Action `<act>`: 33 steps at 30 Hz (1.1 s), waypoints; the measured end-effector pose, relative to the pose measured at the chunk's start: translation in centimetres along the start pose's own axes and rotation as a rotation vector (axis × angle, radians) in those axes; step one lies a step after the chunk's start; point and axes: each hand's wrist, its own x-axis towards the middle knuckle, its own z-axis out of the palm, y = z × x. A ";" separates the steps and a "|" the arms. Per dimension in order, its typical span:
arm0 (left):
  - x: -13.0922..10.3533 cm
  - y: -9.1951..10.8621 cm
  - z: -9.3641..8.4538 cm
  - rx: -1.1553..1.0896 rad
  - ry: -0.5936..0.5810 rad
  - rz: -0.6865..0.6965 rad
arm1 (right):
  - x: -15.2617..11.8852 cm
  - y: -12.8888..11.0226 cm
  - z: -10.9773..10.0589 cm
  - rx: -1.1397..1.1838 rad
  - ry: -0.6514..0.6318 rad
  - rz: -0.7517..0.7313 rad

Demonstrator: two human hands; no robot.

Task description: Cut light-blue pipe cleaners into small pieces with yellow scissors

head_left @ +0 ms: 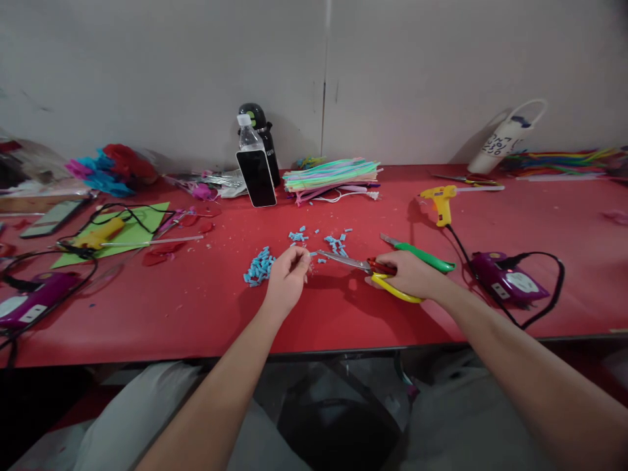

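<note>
My left hand (290, 271) is closed in a pinch over the red table (196, 314), with a small blue piece (313, 254) showing at its fingertips. My right hand (402, 273) grips scissors with yellow and red handles (395, 288); their blade tips lie close to that blue piece. Beside my left hand is a pile of short blue pieces (259, 267). Smaller groups of blue pieces lie beyond the hands, one in the middle (297, 235) and one farther right (336, 245). A green-handled tool (426, 256) rests just behind my right hand.
Pipe cleaners (333, 176) lie in a bundle near the wall, right of a phone (256, 178) propped against a bottle. At right are a yellow glue gun (440, 201) and a purple power block (507, 278) with a cord. Another glue gun (101, 234) sits on green paper.
</note>
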 end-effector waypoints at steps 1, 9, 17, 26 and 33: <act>0.0 0.0 0.0 -0.009 -0.002 -0.008 | 0.0 0.0 0.0 0.000 0.004 -0.003; -0.2 0.5 0.0 -0.003 -0.002 -0.039 | 0.0 0.4 0.6 -0.003 0.024 -0.030; -0.2 0.3 0.0 -0.016 -0.001 -0.034 | 0.0 0.5 0.8 -0.021 0.050 -0.031; -0.2 0.2 0.1 -0.001 -0.011 -0.004 | 0.0 0.7 1.0 -0.041 0.060 -0.042; -0.2 0.3 0.2 0.020 -0.011 0.023 | -0.1 0.5 0.9 -0.030 0.066 -0.022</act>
